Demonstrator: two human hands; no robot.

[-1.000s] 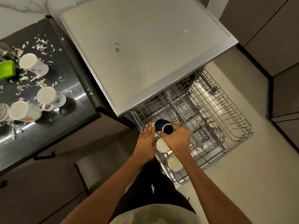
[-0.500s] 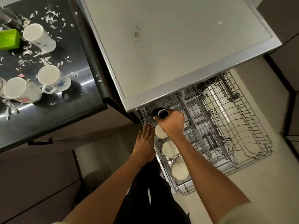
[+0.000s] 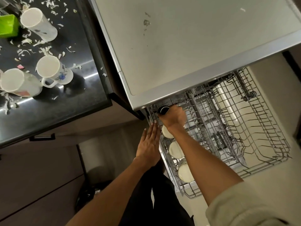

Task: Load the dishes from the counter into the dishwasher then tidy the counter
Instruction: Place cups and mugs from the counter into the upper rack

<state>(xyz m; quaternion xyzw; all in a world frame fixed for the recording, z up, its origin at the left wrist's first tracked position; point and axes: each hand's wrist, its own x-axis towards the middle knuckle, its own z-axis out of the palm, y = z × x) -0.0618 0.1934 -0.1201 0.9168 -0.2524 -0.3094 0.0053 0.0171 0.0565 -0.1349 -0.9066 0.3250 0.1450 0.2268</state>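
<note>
- The dishwasher (image 3: 187,46) fills the frame from 12 to 2 o'clock, with its wire rack (image 3: 244,128) pulled out at 3 to 4 o'clock. Since a second ago your view has swung in over the rack, so the appliance looms larger.
- The counter (image 3: 65,98) sits at 9 to 10 o'clock, strewn with pale scraps (image 3: 45,50). Three white mugs (image 3: 52,70) and a green container (image 3: 7,26) wait there, so loading is far from finished, and tidying follows.
- Your left hand (image 3: 149,144), near centre, lies flat with fingers straight and pressed together, its tips touching the rack's left edge. A second ago it was beside the cup; now it seems to steady the rack.
- Your right hand (image 3: 173,119) curls round the dark cup (image 3: 163,110). It has carried it from mid-rack to the back-left corner, under the dishwasher's lip.
- Three pale cups (image 3: 175,150) already line the left row toward 6 o'clock; the dark cup looks about to take the slot behind them.
</note>
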